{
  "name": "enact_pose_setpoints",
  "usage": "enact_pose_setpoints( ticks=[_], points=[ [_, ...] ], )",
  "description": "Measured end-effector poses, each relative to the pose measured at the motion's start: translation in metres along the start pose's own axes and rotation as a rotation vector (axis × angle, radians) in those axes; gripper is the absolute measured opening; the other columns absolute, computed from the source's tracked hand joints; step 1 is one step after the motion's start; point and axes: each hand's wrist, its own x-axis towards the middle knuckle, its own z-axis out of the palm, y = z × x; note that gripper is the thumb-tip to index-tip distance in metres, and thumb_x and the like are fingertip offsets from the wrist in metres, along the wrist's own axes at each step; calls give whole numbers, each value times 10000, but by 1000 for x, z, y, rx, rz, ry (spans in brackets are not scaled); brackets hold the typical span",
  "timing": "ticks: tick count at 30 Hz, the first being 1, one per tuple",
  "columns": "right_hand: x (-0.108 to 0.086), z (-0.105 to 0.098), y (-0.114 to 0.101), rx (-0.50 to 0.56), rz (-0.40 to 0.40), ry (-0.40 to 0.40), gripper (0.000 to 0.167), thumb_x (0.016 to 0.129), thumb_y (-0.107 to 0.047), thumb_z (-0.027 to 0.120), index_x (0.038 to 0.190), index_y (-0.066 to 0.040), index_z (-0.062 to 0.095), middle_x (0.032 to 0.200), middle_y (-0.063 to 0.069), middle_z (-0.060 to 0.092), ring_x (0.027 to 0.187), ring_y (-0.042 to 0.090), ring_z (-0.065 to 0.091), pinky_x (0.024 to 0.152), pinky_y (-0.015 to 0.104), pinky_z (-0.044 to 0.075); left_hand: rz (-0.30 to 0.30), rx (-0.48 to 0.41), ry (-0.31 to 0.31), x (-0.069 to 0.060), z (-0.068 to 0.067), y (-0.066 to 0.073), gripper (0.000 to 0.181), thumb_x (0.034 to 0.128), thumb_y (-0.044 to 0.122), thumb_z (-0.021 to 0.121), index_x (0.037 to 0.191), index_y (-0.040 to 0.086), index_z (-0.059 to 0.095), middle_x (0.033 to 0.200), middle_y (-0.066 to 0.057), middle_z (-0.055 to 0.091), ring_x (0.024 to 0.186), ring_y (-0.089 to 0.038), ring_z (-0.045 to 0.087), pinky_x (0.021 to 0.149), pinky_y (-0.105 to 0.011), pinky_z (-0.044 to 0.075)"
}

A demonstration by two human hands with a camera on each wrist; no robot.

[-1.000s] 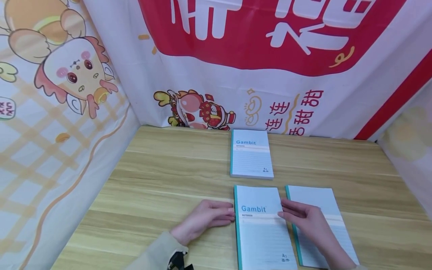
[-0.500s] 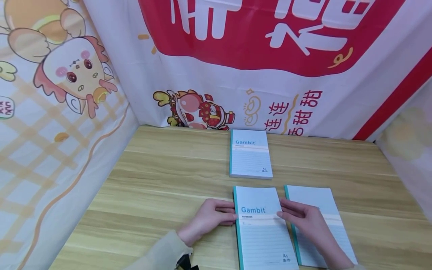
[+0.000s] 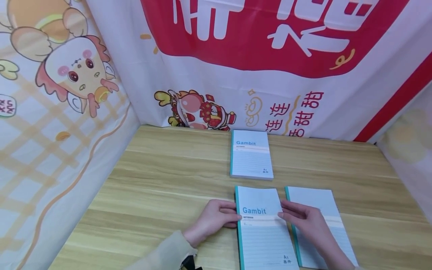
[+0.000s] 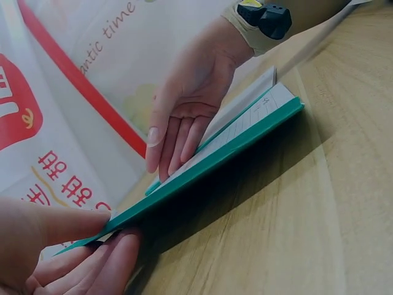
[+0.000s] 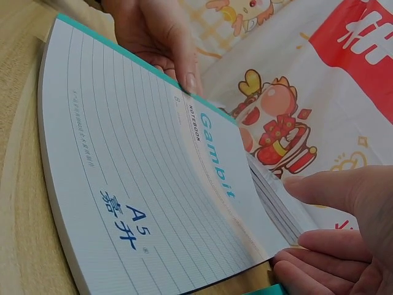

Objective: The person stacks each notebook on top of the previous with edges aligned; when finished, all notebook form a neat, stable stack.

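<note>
Pinching the middle notebook (image 3: 264, 236) by the teal spine with the left hand (image 3: 214, 219), at about ten o'clock on the cover: thumb on top, fingers (image 4: 123, 255) curled underneath. Set at five o'clock in the head view, cut off by the lower border. Lifted clear of the desk (image 3: 168, 161) along the spine, at a tilt, with the cover bowed and printed "Gambit" and "A5".

With the right hand (image 3: 305, 221), at about two o'clock on the same cover, just beside or touching the edge; cannot tell which. Nearly straight in the fingers, well apart from the thumb, without a visible grip.

Lying flat at three o'clock from the middle notebook, partly under the right hand and forearm: the right notebook (image 3: 314, 198). At twelve o'clock, well apart from both hands, close to the back cloth (image 3: 270, 56): the far notebook (image 3: 251, 159), also flat, also spine to nine o'clock. Hanging at nine o'clock: the left cloth (image 3: 33, 157), checked and printed with a cartoon animal
</note>
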Motion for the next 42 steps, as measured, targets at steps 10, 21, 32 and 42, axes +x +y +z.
enact_pose_setpoints(
  ticks=[10, 21, 32, 42],
  points=[
    [1, 1, 3, 21, 7, -1, 710, 827, -477, 836, 1370, -65, 640, 1294, 99, 679, 1197, 244, 640, 1018, 431, 506, 8, 42, -2, 0, 4, -4, 332, 919, 26, 736, 1209, -113, 652, 965, -173, 750, 769, -273, 739, 692, -345, 627],
    [1, 2, 4, 43, 2, -7, 711, 834, -494, 824, 1379, -79, 637, 1299, 76, 678, 1213, 229, 630, 1013, 404, 511, -9, 19, -10, 0, 0, 0, 349, 934, 0, 706, 1239, -138, 605, 960, -180, 741, 749, -259, 726, 689, -355, 629],
    [2, 2, 1, 27, -8, -25, 755, 865, -525, 781, 1430, -64, 583, 1310, 97, 670, 1208, 232, 632, 1048, 468, 480, 4, 57, 1, 3, -10, 9, 479, 960, 58, 696, 1351, -156, 518, 1044, -180, 734, 807, -256, 724, 733, -348, 624],
    [3, 3, -2, -33, -19, -62, 822, 869, -573, 750, 1444, -22, 548, 1366, 162, 623, 1171, 273, 652, 1029, 507, 491, 36, 55, -1, 9, -15, 14, 426, 981, 96, 678, 1349, -89, 568, 1075, -155, 738, 867, -269, 731, 760, -357, 620]
  ],
)
